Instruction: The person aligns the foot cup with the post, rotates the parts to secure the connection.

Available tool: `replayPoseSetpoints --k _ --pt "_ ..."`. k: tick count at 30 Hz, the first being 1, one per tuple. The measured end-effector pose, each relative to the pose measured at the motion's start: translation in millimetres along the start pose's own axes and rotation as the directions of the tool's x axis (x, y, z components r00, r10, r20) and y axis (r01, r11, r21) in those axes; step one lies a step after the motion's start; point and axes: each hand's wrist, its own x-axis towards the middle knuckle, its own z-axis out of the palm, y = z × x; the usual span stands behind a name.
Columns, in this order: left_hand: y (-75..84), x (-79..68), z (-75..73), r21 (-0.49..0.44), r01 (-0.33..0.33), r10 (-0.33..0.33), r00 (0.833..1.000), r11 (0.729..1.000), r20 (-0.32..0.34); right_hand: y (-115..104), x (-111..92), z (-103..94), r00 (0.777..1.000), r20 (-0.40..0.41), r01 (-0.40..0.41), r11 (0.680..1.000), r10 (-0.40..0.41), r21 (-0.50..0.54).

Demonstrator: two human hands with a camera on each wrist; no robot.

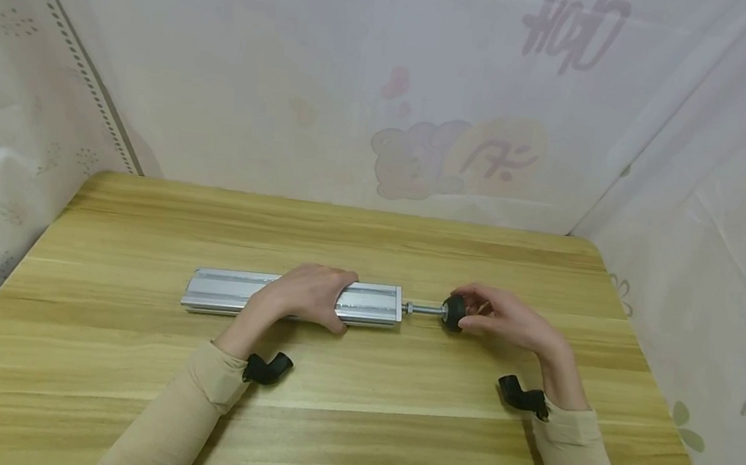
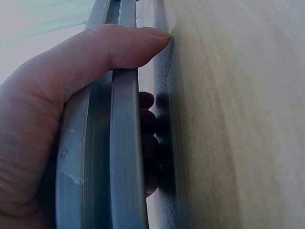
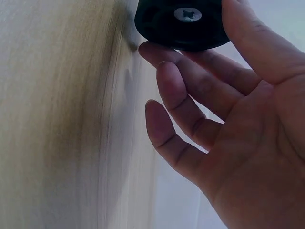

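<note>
A silver aluminium profile [image 1: 368, 305] lies lengthwise across the middle of the table in the head view. My left hand [image 1: 307, 294] grips it from above, thumb on the near side. In the left wrist view the thumb [image 2: 128, 45] crosses the grooved side of the profile [image 2: 126, 148], and dark fingertips show past its far edge. From the profile's right end sticks out a levelling foot [image 1: 453, 313] with a threaded rod and nut. My right hand [image 1: 508, 317] pinches its black round base, whose underside shows a cross-head screw [image 3: 188, 15]; the other fingers curve loosely below.
The wood-grain table [image 1: 383, 448] runs back to a pale printed curtain [image 1: 257, 96], with more curtain on both sides. Black wrist-worn pieces [image 1: 269, 368] project from both cuffs over the table.
</note>
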Motion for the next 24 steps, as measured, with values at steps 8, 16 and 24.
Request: replayPoseSetpoints --k 8,16,24 --pt "0.3 -0.1 0.0 0.001 0.007 -0.007 1.0 1.0 0.005 -2.7 -0.9 -1.7 0.999 0.016 -0.027 0.999 0.028 -0.027" --pt "0.9 0.6 0.1 -0.003 0.01 -0.01 1.0 1.0 0.003 -3.0 -2.6 -1.6 1.0 0.01 -0.006 1.0 0.007 -0.021" --pt "-0.1 0.3 0.5 -0.002 0.011 -0.011 1.0 1.0 0.004 -6.0 3.3 4.3 0.998 -0.059 0.024 0.996 -0.019 0.083"
